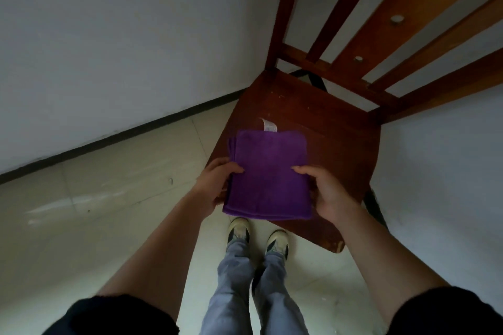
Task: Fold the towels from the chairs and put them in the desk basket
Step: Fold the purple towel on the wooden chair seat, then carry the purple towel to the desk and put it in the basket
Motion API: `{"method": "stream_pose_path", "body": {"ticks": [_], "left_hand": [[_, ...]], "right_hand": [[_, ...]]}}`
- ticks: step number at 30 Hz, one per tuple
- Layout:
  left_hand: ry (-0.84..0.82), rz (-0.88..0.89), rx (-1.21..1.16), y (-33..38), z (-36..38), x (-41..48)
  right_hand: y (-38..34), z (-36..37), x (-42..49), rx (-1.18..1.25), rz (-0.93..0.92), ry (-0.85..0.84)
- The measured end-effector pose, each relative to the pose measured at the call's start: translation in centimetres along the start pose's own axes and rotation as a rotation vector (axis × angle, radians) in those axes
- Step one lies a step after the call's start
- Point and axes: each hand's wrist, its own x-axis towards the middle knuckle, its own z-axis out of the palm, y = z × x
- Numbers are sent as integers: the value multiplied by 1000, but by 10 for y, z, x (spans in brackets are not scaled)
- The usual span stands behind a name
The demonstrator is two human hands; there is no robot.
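Two hands, left hand (pixel 215 185) and right hand (pixel 330 193), each pinching opposite edges of folded purple towel (pixel 268 174) above wooden chair (pixel 326 122) seat.

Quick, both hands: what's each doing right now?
Left hand: closed on the towel, left edge.
Right hand: closed on the towel, right edge.

A folded purple towel (pixel 268 174) is lying on the seat of a wooden chair (pixel 321 114) standing on a pale tiled floor (pixel 109 198).
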Motion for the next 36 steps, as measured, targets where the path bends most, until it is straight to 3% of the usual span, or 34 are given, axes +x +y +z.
{"method": "stream_pose_path", "body": {"ticks": [9,22,28,36], "left_hand": [[24,84,-241,-23,-16,-147],[377,297,-764,-170,14,-341],[462,364,-1021,-272,19,-418],[665,438,-1209,-432,13,-533]], "right_hand": [[-30,13,-133,-175,-87,-175],[6,36,-272,-771,-135,-626],[69,69,-339,-1065,-155,-832],[229,99,-449,-1431,-147,-1067]]}}
